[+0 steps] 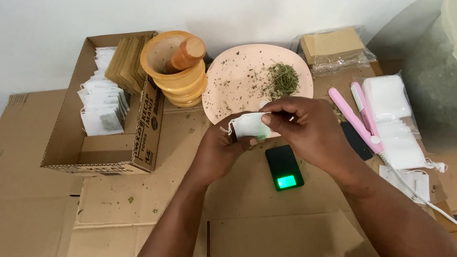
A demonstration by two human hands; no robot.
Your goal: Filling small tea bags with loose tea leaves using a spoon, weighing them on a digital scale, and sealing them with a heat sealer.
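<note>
A small white drawstring sachet [250, 125] is held between both hands above the near rim of a pink plate. My left hand [217, 154] grips its left side, where the string ends stick out. My right hand [308, 130] pinches its upper right corner. The pink plate [234, 73] carries a small pile of dried green herb [282, 79] and scattered crumbs. Just below the hands lies a small black pocket scale [284, 166] with a lit green display.
A wooden mortar with pestle [178, 67] stands left of the plate. An open cardboard box [102, 103] holds several filled sachets. A pink heat sealer [355, 114], stacked empty white bags [389, 106], a packet of brown envelopes [334, 47] and a large grey tub [446, 71] lie right.
</note>
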